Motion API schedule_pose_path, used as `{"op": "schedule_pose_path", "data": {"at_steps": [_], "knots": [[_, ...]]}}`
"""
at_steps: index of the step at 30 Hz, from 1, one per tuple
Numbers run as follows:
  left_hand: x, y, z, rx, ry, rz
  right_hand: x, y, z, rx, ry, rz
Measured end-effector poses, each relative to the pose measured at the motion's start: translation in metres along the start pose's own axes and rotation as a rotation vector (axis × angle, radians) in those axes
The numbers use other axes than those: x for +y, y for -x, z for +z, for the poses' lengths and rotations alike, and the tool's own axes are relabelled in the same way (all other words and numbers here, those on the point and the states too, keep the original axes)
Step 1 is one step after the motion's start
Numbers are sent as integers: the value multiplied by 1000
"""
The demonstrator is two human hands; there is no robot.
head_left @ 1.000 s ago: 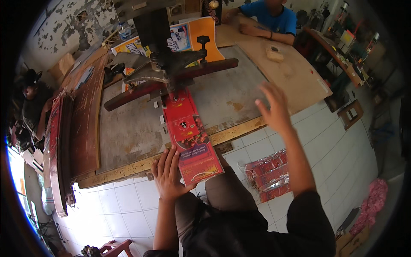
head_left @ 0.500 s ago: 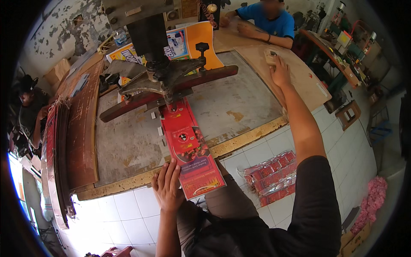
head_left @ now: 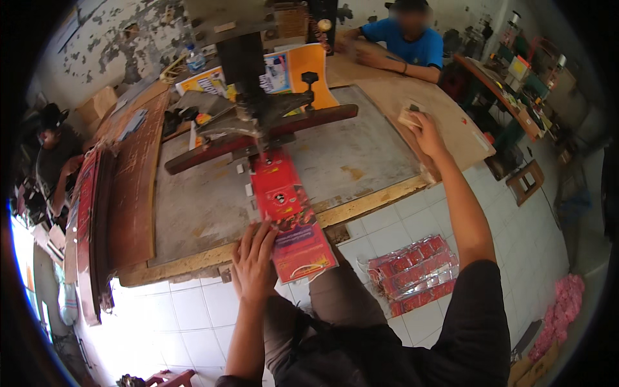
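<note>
A long strip of red and purple printed packaging [head_left: 298,238] lies under the head of a black press [head_left: 251,122], its near end overhanging the worktable's front edge above my lap. My left hand [head_left: 253,258] is at that edge, its fingers stretched out flat and touching the strip's left side. Out to the right, my right hand [head_left: 427,132] has its fingers around a small pale wooden block [head_left: 409,118] with a dark piece on top, at the brown board beside the grey plate.
A dark red crossbar [head_left: 322,118] spans the press. Bundled red packets [head_left: 416,267] lie on the floor tiles. Brown boards [head_left: 132,187] are at the left. Across the table sits a person in a blue shirt [head_left: 412,48]; another person [head_left: 55,155] is at far left.
My right hand has drawn the wooden block nearer to me and closed its fingers around it. My left hand stays by the strip. The whole view has shifted slightly.
</note>
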State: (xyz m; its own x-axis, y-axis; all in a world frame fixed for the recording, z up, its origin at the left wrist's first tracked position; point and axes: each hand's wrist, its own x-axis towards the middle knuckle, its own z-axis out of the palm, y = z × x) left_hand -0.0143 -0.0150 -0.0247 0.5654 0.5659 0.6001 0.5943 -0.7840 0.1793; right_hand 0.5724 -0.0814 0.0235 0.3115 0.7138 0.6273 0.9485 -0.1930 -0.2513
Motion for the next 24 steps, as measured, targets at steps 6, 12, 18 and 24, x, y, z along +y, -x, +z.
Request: {"op": "schedule_pose_path", "data": {"at_steps": [6, 12, 18, 24], "knots": [[14, -1, 5, 7, 87, -54, -143, 89, -68, -103, -359, -20], [11, 7, 8, 76, 83, -78, -287, 136, -84, -332, -629, -288], [12, 7, 16, 105, 84, -67, -336, 113, -24, -365, -663, -418], [14, 7, 11, 93, 107, -73, -338, 65, 49, -268, -575, -441]]}}
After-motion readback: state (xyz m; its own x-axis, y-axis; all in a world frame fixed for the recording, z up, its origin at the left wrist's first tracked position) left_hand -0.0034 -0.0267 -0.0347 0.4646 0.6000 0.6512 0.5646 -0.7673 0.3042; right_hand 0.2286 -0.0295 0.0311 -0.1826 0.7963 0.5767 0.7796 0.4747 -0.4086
